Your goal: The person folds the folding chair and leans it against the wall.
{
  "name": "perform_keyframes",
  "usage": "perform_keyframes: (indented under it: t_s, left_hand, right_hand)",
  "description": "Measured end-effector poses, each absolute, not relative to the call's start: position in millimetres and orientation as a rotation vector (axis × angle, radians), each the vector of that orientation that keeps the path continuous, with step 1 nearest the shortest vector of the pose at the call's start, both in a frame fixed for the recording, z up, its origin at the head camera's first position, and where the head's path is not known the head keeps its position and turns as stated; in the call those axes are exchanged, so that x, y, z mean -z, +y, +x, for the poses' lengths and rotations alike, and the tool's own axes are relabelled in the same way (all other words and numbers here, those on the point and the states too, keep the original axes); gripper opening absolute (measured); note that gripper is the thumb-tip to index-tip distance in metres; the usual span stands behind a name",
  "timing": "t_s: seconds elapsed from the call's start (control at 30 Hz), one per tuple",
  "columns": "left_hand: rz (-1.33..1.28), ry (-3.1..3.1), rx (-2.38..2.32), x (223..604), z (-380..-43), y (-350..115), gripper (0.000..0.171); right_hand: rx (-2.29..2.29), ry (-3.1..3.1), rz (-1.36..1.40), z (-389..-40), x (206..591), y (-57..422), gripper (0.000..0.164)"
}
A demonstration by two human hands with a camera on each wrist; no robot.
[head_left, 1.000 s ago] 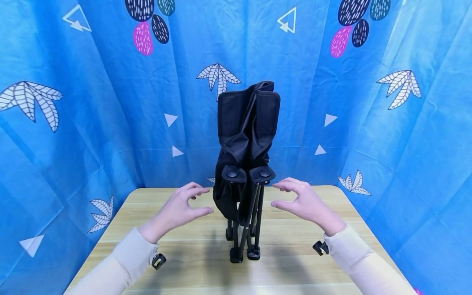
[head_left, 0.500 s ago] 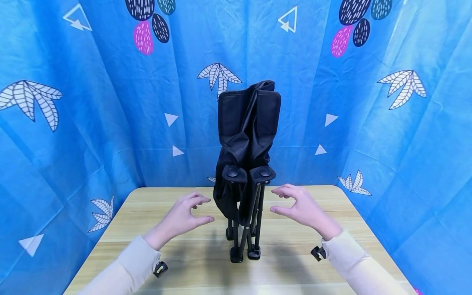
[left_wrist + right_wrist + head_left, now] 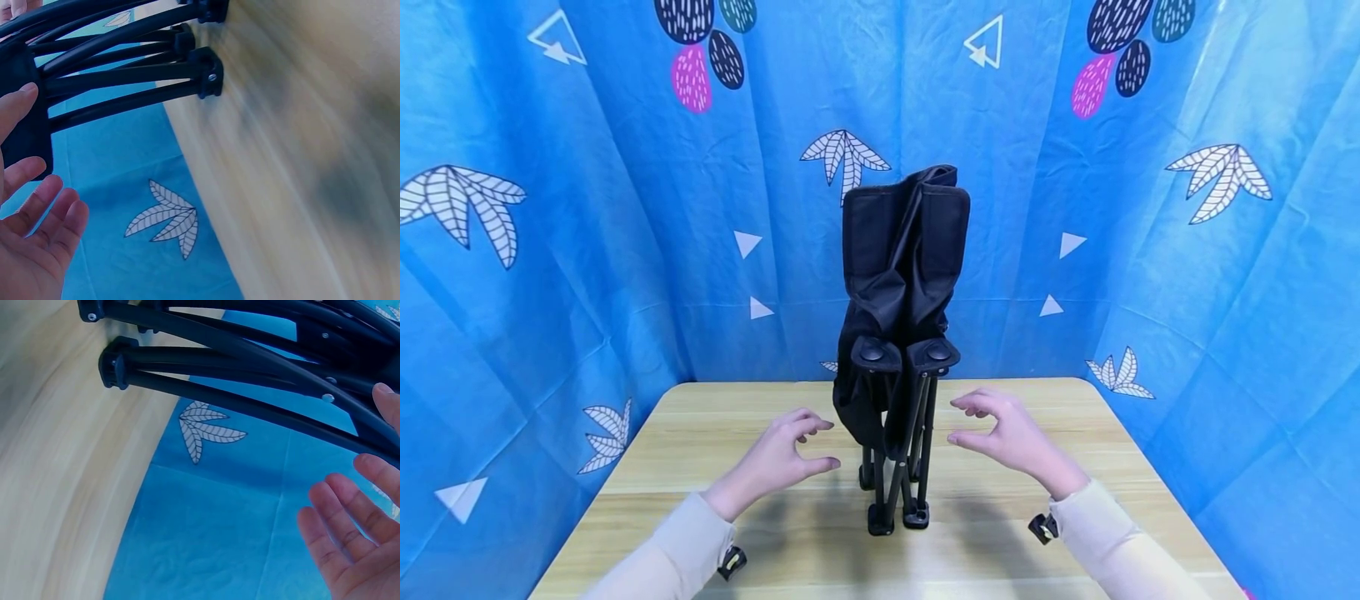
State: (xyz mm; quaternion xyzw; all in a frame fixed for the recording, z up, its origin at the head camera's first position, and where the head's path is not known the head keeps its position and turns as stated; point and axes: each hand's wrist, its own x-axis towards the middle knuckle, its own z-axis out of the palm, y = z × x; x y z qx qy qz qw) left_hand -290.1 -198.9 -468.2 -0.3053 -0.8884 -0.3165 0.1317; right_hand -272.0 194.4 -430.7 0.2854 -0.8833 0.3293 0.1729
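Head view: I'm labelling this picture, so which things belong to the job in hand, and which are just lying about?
Likely part of the job:
folded black chair, standing upright
left hand, open beside the chair
right hand, open on its other side

Just surroundings:
table, merely supporting the chair
blue curtain, behind
wrist gadgets

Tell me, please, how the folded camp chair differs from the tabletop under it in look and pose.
The folded camp chair is black, whereas the tabletop is pale with wood grain. The folded camp chair stands upright and narrow; the tabletop lies flat and broad. Both appear in all three views.
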Motion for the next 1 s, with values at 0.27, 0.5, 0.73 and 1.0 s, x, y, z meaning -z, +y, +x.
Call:
perform_keyframes:
  t_s: [0.27, 0.5, 0.73, 1.0]
  left_hand:
    - [-0.919, -2.580, 0.931, 484, -289, -196, 0.050]
    - [-0.908, -2.630, 0.951, 497, -292, -193, 0.050]
    - [-0.904, -2.675, 0.947, 503, -289, -188, 0.051]
    - [-0.913, -2.706, 0.923, 513, -288, -184, 0.054]
  right_hand:
    - [-0.990, -2.520, 0.810, -271, 443, 194, 0.041]
    - [-0.986, -2.543, 0.772, -271, 454, 194, 0.041]
    - [-1.012, -2.578, 0.758, -271, 466, 194, 0.044]
    - [-1.016, -2.580, 0.783, -269, 474, 193, 0.045]
